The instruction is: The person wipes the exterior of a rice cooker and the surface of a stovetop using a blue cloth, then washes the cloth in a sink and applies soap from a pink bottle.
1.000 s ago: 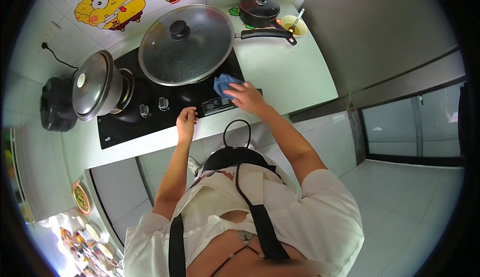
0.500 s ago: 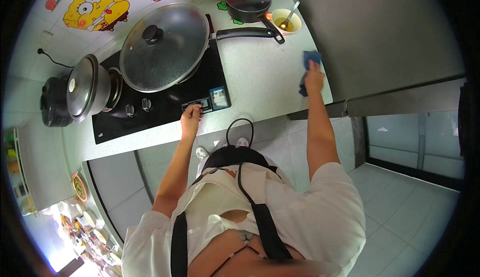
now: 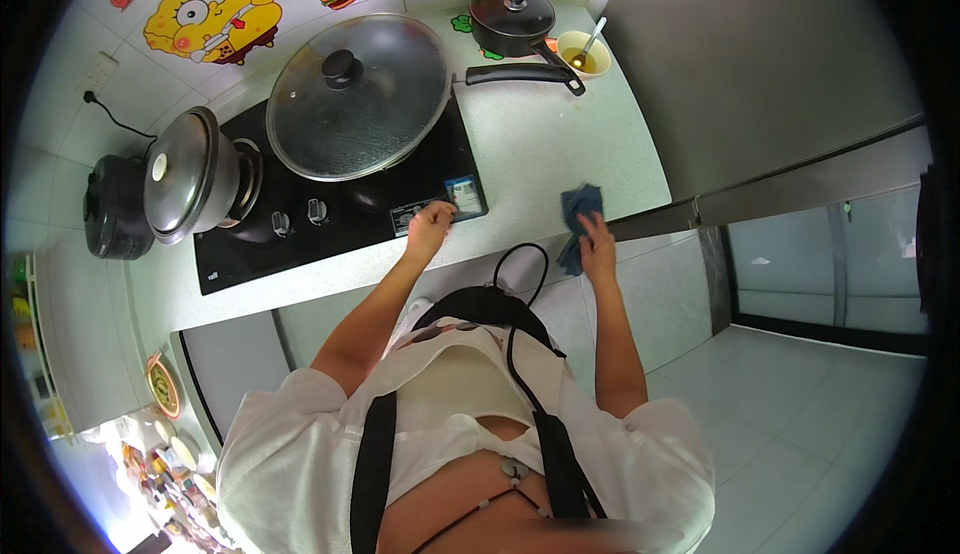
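- While our right hand (image 3: 598, 246) reaches to the front edge of the surface (image 3: 545, 144), the blue cloth (image 3: 576, 218) lies there, left of the front right corner.
- Our right fingers look slightly apart and overlap the cloth on its right side; the cloth spreads to the left of them and out past their tips toward the back edge.
- Its upper part rests on the surface, and its lower end shows beyond the front edge, beside our hand; we cannot tell whether the thumb clamps it.
- Our left hand (image 3: 430, 230) is by the front right corner of the stove (image 3: 240, 254), fingers curled in together, well apart from the cloth; the blue-and-white label (image 3: 464, 193) is just beside it.
- On the stove we see the lidded wok (image 3: 365, 109) toward the back edge, its handle (image 3: 520, 73) reaching past the stove's right edge, and the pot (image 3: 185, 179) near the left edge.
- Along the surface's back edge, toward the right, we have the saucepan (image 3: 512, 26); the bowl (image 3: 604, 56) is near the back right corner, a spoon (image 3: 592, 38) leaning in it.
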Demonstrator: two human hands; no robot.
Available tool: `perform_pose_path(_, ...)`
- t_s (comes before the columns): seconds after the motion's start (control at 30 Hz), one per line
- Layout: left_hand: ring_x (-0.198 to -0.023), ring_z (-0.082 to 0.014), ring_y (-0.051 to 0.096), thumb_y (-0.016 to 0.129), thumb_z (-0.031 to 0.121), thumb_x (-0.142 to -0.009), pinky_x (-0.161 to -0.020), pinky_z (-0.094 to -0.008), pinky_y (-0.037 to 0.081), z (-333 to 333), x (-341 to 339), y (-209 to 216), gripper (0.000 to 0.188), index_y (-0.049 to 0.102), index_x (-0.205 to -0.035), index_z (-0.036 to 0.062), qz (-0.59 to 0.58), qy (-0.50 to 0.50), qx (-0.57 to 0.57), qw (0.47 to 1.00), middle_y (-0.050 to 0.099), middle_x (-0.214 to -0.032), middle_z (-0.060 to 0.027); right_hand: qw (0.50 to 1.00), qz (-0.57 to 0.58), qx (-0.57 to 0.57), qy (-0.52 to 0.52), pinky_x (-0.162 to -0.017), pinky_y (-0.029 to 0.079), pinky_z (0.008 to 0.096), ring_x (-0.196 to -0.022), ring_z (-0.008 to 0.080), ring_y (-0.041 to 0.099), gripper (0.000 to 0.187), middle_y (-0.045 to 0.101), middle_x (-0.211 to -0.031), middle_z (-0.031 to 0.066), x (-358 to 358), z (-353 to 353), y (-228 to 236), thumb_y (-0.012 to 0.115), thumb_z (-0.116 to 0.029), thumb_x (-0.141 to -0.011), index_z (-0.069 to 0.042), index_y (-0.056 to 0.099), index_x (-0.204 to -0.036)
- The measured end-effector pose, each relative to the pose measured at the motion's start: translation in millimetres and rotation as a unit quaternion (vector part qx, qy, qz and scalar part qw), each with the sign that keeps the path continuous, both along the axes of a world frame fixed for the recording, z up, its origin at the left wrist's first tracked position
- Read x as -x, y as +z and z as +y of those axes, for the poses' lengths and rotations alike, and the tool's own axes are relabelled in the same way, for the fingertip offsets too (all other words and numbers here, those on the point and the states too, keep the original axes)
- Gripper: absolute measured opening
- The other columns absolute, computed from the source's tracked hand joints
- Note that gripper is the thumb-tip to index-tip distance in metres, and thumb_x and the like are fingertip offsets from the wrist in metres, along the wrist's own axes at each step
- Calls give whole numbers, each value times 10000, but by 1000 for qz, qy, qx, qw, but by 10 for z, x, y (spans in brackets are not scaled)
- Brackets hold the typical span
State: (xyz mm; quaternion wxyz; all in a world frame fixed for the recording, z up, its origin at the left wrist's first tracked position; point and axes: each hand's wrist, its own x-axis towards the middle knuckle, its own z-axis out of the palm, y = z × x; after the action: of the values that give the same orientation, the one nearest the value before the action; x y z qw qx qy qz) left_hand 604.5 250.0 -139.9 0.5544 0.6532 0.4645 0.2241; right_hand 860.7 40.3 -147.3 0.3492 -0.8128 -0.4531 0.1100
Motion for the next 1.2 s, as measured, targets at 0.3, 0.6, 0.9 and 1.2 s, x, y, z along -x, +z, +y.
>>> perform_pose_path(0.3,-622,-124,584,511,152,-842,-570,-244,470,307,716,45,170,626,-893,38,10,-118,-18,993,615,-726,-60,951,10,279,-131,-800,456,350,-907,297,597,301,625,-953,156,1087,-582,144,534,27,-733,-95,631,-990)
perform_pose_path(0.6,-606,-115,552,507,134,-842,-568,-246,443,200,1128,76,153,613,-878,30,-28,-224,28,974,598,-752,-57,924,4,11,-383,-777,469,360,-912,321,593,247,611,-1003,159,2375,-1204,571,559,-79,-801,-81,591,-1047)
perform_pose_path(0.9,-679,-111,540,501,187,-888,-633,-237,458,-894,691,468,208,593,-974,21,-135,-461,61,875,582,-846,-41,854,13,6,-519,-780,469,376,-909,318,580,321,600,-1043,128,3579,-1707,1631,591,-149,-757,-135,580,-1078)
perform_pose_path(1.2,-670,-83,535,502,193,-892,-615,-220,446,-2579,1054,764,177,595,-966,63,-35,-637,133,759,584,-826,3,684,-39,-28,-728,-796,464,373,-915,307,575,363,602,-1016,131,5610,-3247,1602,518,-82,-672,-119,612,-1021)
